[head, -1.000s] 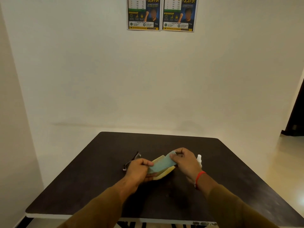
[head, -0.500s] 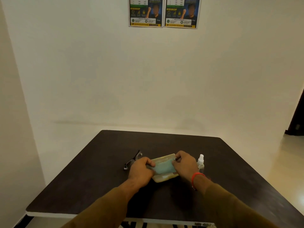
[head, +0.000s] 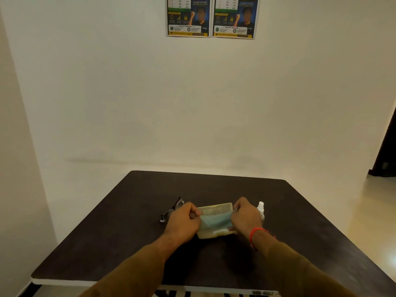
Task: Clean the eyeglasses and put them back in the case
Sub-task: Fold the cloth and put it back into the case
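A pale blue cleaning cloth (head: 216, 221) is stretched between my two hands, low over the open beige eyeglass case (head: 215, 209) lying on the dark table (head: 300, 221). My left hand (head: 184, 218) pinches the cloth's left end and my right hand (head: 244, 215) pinches its right end. The dark-framed eyeglasses (head: 171, 210) lie on the table just left of my left hand, untouched. Part of the case is hidden behind the cloth and my fingers.
A small white spray bottle (head: 260, 209) stands right behind my right hand. Two posters (head: 211, 17) hang on the cream wall beyond the table. The table's near edge (head: 102, 282) runs under my forearms; a dark doorway (head: 385, 159) is at the far right.
The cloth, held up and slanted a second ago, has come down level over the open case. Both hands moved down with it. The eyeglasses and bottle stayed put.
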